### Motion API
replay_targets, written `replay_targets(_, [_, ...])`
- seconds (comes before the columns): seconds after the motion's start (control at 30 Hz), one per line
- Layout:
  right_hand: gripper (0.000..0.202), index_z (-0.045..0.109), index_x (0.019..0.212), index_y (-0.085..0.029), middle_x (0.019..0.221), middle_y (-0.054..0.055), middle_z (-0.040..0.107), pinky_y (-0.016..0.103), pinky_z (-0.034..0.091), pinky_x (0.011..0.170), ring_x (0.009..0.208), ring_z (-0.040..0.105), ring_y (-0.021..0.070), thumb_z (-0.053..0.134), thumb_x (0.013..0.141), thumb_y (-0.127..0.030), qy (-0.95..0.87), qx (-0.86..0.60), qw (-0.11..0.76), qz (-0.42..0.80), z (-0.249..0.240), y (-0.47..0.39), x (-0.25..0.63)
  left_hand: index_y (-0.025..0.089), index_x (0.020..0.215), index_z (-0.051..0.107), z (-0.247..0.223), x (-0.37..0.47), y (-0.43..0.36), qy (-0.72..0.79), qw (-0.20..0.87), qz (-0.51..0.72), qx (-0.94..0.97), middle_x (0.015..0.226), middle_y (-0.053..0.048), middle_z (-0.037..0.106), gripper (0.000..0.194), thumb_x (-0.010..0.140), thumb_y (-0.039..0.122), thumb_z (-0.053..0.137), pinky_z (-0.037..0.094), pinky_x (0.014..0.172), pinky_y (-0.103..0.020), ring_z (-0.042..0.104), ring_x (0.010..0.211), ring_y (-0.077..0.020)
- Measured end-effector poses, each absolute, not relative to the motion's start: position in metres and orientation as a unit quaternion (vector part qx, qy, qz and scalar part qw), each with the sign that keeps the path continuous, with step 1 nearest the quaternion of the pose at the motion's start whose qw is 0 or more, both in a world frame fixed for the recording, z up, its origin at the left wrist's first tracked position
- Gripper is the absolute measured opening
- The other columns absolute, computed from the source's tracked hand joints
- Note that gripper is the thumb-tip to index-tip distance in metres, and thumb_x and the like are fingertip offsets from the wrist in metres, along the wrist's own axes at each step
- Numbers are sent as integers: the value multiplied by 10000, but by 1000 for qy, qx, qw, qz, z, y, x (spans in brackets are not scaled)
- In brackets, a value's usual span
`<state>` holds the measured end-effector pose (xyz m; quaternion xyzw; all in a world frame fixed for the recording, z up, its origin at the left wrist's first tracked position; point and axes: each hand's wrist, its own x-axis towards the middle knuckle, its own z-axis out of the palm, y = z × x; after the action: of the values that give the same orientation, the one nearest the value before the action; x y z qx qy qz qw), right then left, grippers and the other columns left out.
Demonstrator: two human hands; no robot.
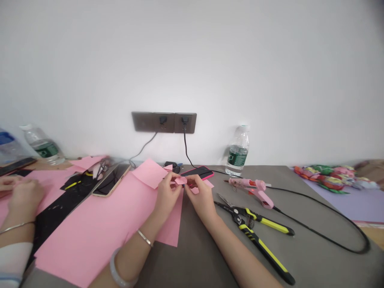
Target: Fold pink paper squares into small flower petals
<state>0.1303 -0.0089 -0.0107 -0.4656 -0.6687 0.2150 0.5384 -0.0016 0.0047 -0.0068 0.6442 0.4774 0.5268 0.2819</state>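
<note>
Between both hands is a small folded piece of pink paper, raised a little over the table. My left hand pinches its left side, and my right hand grips the right side with thumb and fingers. Just behind them lies a phone in a red case, partly covered by the fingers. Large pink paper sheets spread under and beside my left forearm, with a loose pink square on top. The fingers hide part of the folded piece.
To the right lie yellow-black pliers and a pink glue gun with a looping black cord. A water bottle stands by the wall. Another phone rests on the left. A co-worker's hands are at far left; colourful bundles at far right.
</note>
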Motion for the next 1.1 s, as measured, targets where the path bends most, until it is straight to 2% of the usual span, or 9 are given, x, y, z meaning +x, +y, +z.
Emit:
replay_targets(0.23, [112, 615, 914, -217, 862, 30, 717, 284, 520, 722, 778, 671, 188, 550, 857, -146, -677, -458, 540, 200, -12, -7, 131, 211, 865, 603, -5, -1, 4, 474, 285, 523, 648, 887, -20, 698, 108, 814, 130, 555, 571, 745, -292, 679, 867, -172])
replay_targets(0.4, [212, 583, 1051, -212, 863, 27, 695, 282, 540, 729, 772, 673, 179, 563, 848, -152, -640, -453, 583, 214, -13, -5, 132, 219, 1088, 539, -4, -2, 4, 468, 319, 527, 633, 1037, -63, 711, 288, 810, 165, 593, 584, 781, -315, 697, 952, -193])
replay_targets(0.57, [77, 612, 866, -206, 800, 28, 678, 281, 540, 690, 732, 664, 179, 553, 851, -161, -634, -466, 582, 204, -9, -4, 136, 195, 983, 611, -1, -1, 3, 431, 388, 527, 621, 1013, -73, 704, 158, 831, 235, 599, 578, 809, -325, 686, 960, -197])
replay_targets(0.8, [81, 633, 875, -206, 839, 45, 682, 314, 573, 726, 770, 668, 187, 564, 840, -184, -625, -456, 591, 226, -10, -3, 134, 173, 930, 673, -3, 1, 6, 425, 432, 538, 586, 993, -87, 723, 145, 810, 226, 612, 560, 834, -343, 684, 965, -215])
replay_targets(0.93, [124, 629, 933, -205, 840, 46, 726, 326, 587, 737, 786, 702, 195, 615, 810, -210, -575, -459, 613, 288, -11, -2, 133, 172, 930, 681, -3, 1, 6, 427, 426, 541, 586, 974, -85, 730, 148, 808, 227, 617, 554, 842, -349, 686, 946, -215])
replay_targets(1.1, [122, 671, 890, -195, 848, 59, 751, 344, 590, 760, 788, 721, 206, 658, 795, -271, -534, -442, 628, 353, -17, 1, 135, 176, 931, 681, -3, 0, 5, 413, 439, 546, 581, 984, -80, 722, 150, 811, 253, 635, 558, 835, -334, 677, 956, -210])
